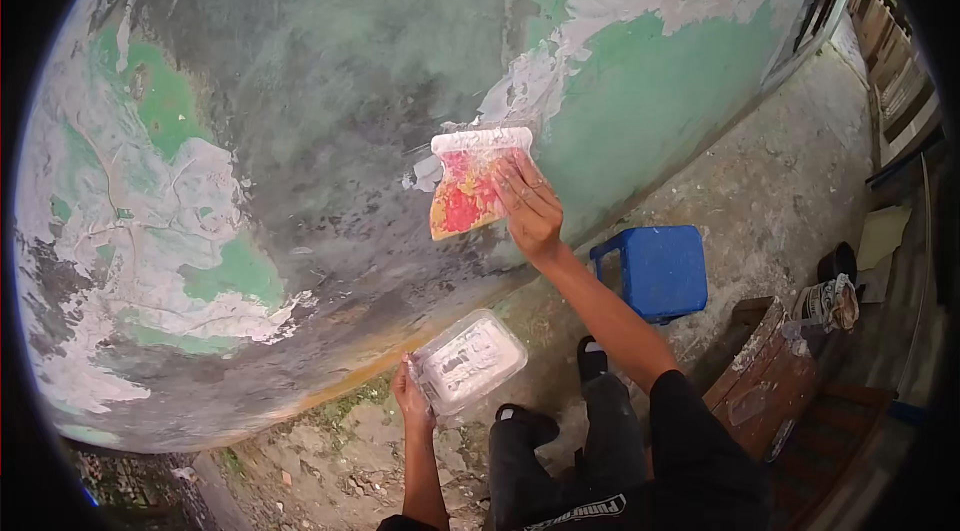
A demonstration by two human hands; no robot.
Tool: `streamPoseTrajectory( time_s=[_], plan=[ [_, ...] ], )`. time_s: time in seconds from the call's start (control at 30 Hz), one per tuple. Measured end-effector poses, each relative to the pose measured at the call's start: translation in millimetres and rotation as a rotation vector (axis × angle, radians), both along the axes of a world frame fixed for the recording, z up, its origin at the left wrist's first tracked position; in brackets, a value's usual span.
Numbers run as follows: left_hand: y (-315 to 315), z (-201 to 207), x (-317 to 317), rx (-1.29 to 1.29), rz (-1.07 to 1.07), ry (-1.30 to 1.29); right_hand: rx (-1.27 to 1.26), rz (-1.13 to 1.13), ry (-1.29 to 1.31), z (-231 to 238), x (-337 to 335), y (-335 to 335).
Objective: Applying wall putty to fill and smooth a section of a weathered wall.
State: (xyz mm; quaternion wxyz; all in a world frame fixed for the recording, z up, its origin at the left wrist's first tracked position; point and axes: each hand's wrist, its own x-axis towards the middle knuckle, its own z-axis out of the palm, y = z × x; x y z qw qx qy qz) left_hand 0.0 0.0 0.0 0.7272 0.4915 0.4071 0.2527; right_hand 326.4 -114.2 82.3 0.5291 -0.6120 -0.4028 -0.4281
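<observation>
My right hand (527, 203) is closed on a wide putty scraper (466, 189) with a red and yellow patterned body and a white-coated edge. The scraper's edge lies against the wall (380, 51), beside a streak of whitish putty (530, 81). Lower down, my left hand (412, 393) grips the side of a clear plastic tub (514, 359), held away from the wall. White putty (468, 359) is smeared across the tub's bottom. The fingers of my left hand are partly hidden by the tub.
Green paint, dark grey patches and dried putty cover the wall. A blue plastic stool (664, 271) stands on the concrete floor to the right. Beyond it are a putty-spattered wooden bench (750, 376) and an opened bag (828, 306). Rubble (320, 456) lies along the wall's base.
</observation>
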Motion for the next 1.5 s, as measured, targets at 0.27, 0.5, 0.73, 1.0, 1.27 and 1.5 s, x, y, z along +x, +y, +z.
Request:
streamPoseTrajectory(
  time_s=[0.27, 0.5, 0.73, 1.0, 1.27, 1.5],
  plan=[
    [-5, 13, 4, 0.121, -0.063, 0.021, -0.117, -0.077, 0.103, -38, -8, 37],
    [1, 16, -23, 0.136, -0.018, 0.078, 0.04, 0.048, 0.225, -21, -35, 11],
    [-10, 17, -24, 0.161, -0.038, 0.081, 0.071, -0.11, 0.284, 9, -20, 31],
    [-2, 29, -27, 0.13, -0.043, 0.092, 0.2, 0.069, 0.495, 0, -62, 23],
    [2, 43, -15, 0.141, -0.058, 0.122, 0.898, 0.738, 1.332, 19, -67, -20],
    [9, 35, -11, 0.153, -0.054, 0.139, 0.792, 0.658, 1.288, 23, -74, -25]
  ],
)
